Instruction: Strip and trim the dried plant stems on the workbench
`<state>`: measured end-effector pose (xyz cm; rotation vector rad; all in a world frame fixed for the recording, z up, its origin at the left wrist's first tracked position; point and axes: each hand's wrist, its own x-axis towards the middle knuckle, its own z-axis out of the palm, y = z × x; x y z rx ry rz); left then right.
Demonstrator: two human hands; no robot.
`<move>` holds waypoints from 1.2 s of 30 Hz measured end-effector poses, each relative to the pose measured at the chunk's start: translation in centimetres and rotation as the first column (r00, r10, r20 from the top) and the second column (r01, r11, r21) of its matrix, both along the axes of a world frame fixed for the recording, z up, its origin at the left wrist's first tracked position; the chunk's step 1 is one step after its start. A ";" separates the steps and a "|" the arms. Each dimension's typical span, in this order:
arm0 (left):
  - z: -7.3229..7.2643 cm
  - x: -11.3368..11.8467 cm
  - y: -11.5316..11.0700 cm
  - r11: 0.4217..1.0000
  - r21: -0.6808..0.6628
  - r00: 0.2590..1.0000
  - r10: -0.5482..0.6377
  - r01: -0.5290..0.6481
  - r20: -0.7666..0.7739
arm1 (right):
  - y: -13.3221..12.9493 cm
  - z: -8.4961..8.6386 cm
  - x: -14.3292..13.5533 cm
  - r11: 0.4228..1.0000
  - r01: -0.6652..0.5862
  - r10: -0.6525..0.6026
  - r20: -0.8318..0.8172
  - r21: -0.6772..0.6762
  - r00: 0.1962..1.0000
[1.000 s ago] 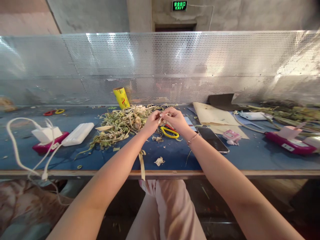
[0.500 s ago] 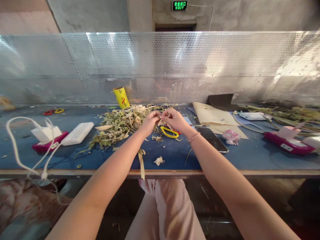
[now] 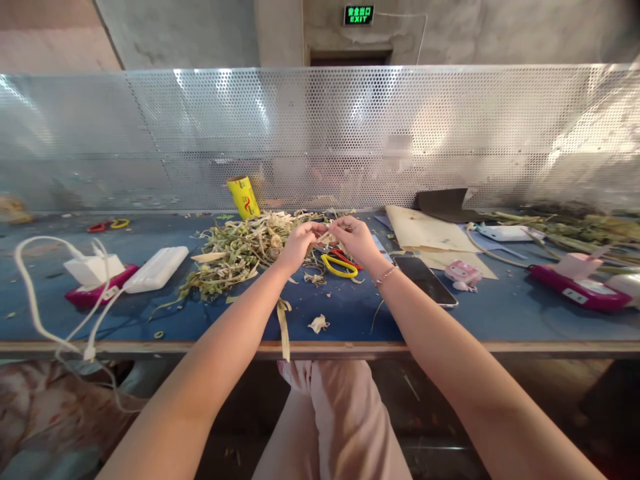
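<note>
My left hand (image 3: 301,244) and my right hand (image 3: 351,237) meet fingertip to fingertip at the right end of a pile of dried plant strips (image 3: 235,250). Both are closed in a pinch around a small pale piece (image 3: 326,237), which the fingers partly cover. Just below my right hand lie scissors with yellow and red handles (image 3: 340,265). A crumpled pale scrap (image 3: 318,324) rests near the table edge, and a flat strip (image 3: 284,327) hangs over it.
A yellow tube (image 3: 243,198) stands behind the pile. On the right are a phone (image 3: 425,281), a pink figure (image 3: 463,275), brown paper (image 3: 425,229) and a magenta power strip (image 3: 577,290). Leftward lie a white power bank (image 3: 157,269), cables and another power strip (image 3: 85,295).
My hands have shifted very slightly, with the fingertips a little farther apart. More of the red scissor handle shows below my right hand.
</note>
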<state>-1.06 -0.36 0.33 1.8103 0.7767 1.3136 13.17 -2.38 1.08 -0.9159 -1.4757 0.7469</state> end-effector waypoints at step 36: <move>0.5 -0.3 -0.5 0.996 -0.005 0.991 -0.092 0.092 -0.092 | -0.4 0.5 1.3 0.963 -0.268 0.269 0.081 -0.029 0.960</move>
